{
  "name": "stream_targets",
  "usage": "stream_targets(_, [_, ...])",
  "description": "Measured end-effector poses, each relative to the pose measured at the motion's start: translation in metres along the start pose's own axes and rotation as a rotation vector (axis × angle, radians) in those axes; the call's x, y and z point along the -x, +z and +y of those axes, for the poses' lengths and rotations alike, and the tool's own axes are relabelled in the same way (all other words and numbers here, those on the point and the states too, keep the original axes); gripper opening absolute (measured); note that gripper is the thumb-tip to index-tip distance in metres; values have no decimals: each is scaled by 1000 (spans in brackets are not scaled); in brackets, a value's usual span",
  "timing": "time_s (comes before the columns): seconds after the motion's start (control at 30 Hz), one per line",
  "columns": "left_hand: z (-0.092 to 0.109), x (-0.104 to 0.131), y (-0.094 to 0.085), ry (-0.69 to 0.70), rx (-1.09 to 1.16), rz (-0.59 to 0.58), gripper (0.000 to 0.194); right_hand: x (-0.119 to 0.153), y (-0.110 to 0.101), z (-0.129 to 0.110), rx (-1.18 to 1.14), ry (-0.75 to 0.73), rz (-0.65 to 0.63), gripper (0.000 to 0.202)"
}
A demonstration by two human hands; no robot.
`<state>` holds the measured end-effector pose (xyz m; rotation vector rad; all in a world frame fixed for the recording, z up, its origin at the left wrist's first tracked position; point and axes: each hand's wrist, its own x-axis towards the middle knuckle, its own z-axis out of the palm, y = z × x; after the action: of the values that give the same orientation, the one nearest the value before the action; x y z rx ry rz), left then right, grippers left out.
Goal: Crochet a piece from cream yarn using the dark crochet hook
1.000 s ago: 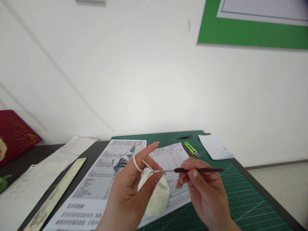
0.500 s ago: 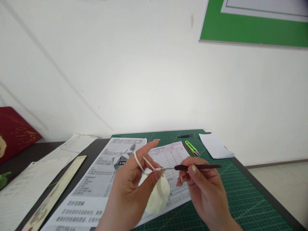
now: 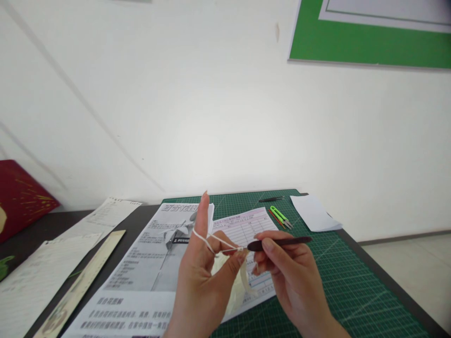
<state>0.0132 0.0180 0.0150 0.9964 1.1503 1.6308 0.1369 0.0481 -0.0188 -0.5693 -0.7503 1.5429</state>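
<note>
My left hand (image 3: 207,281) pinches a small bit of white yarn work (image 3: 240,249) between thumb and a finger. Its index finger points up, with a strand of white yarn (image 3: 201,236) looped around it and stretched to the pinch. My right hand (image 3: 294,272) grips a crochet hook (image 3: 280,242) by its dark brown handle. The hook's metal tip is at the yarn beside my left thumb, mostly hidden there. Behind my left hand, a pale cream yarn ball (image 3: 237,293) rests on the papers, partly covered.
Under my hands lie a printed sheet (image 3: 130,263) and a lined form (image 3: 260,220) on a green cutting mat (image 3: 352,281). Green thread snips (image 3: 280,215), dark tweezers (image 3: 270,199) and white paper (image 3: 313,213) lie behind. At left are a ruler (image 3: 84,277) and handwritten sheets (image 3: 45,272).
My left index finger has risen from leaning right to upright, drawing the yarn loop with it. My left hand has shifted right and the hook handle has moved left, close to the pinch.
</note>
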Motion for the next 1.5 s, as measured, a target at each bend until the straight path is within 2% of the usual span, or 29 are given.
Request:
stream_targets(0.17, [-1, 0, 3, -65, 97, -49, 92, -6, 0, -2, -54, 113, 39, 19])
stream_targets(0.3, [-7, -1, 3, 35, -41, 38, 92, -9, -1, -5, -85, 157, 1, 19])
stream_targets(0.4, [-12, -2, 3, 69, -95, 88, 94, -8, -4, -6, -22, 80, -18, 16])
stream_targets(0.57, [-9, -3, 9, -84, 117, 46, 103, 1, -3, 1, 227, -228, 7, 5])
stream_targets(0.67, [-7, -4, 11, -156, 267, 51, 102, 7, -4, 6, 496, -552, 4, 22])
stream_targets(0.77, [-8, -7, 8, -197, 338, 38, 100, 11, -11, 8, 813, -907, -208, 51])
stream_targets(0.8, [-8, -8, 6, -223, 361, 19, 99, 11, -14, 7, 881, -987, -286, 57])
stream_targets(0.87, [-9, -12, 0, -283, 401, -25, 98, 10, -18, 6, 934, -1038, -367, 60])
stream_targets(0.93, [-8, -15, -6, -331, 424, -64, 97, 9, -18, 4, 852, -976, -352, 55])
stream_targets(1.07, [0, -17, -10, -349, 407, -99, 96, 5, -9, 5, 530, -698, -204, 32])
stream_targets(1.17, [6, -13, -8, -309, 335, -55, 96, 1, -5, 9, 269, -518, -174, 18])
stream_targets(1.27, [11, -10, -5, -266, 291, -13, 101, -1, -5, 11, 111, -365, -166, 11])
stream_targets(1.37, [12, -8, -4, -232, 310, 1, 100, -1, -6, 8, 31, -278, -120, 9])
stream_targets(1.5, [12, -7, -5, -215, 314, 12, 99, -1, -2, 1, -8, -258, -73, 8])
